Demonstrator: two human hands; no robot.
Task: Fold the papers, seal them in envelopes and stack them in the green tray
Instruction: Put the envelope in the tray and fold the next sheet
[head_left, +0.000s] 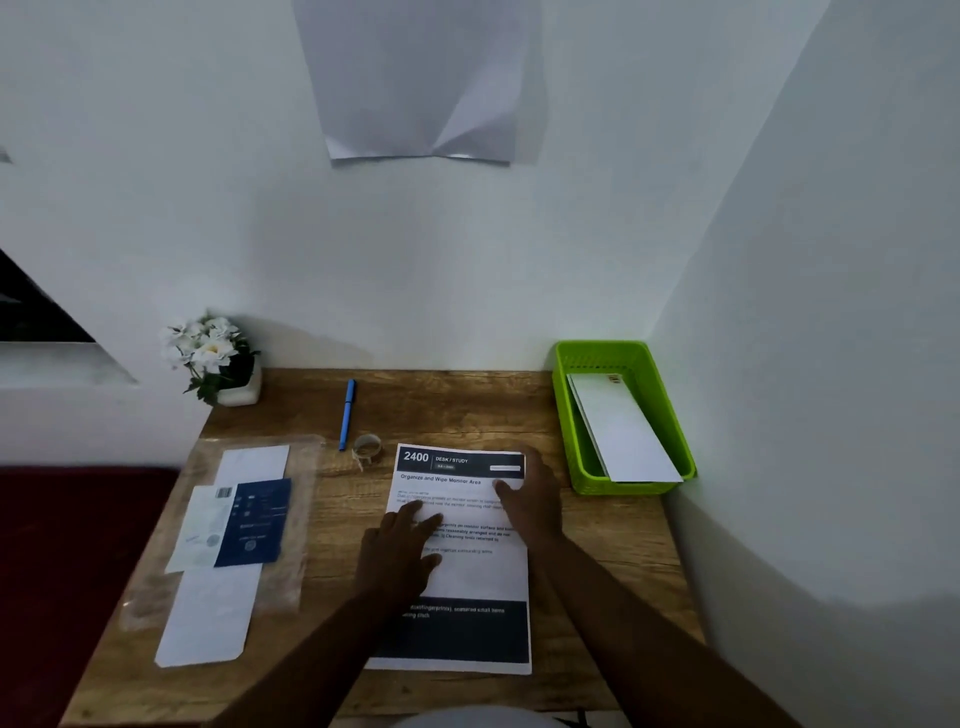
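A printed sheet of paper (467, 577) with dark header and footer bands lies flat on the wooden desk (597, 571). My left hand (402, 551) rests on its middle with fingers straight. My right hand (530, 499) lies flat over its upper right part. To the left, a clear plastic pack (291, 519) holds white envelopes (208, 618) and a blue card. The green tray (571, 441) stands at the back right corner with one white envelope (623, 431) leaning inside it.
A blue pen (347, 413) and a small roll of tape (368, 448) lie behind the sheet. A white pot of flowers (218, 358) stands at the back left corner. Walls close the desk at the back and right. A crumpled sheet (421, 78) hangs on the back wall.
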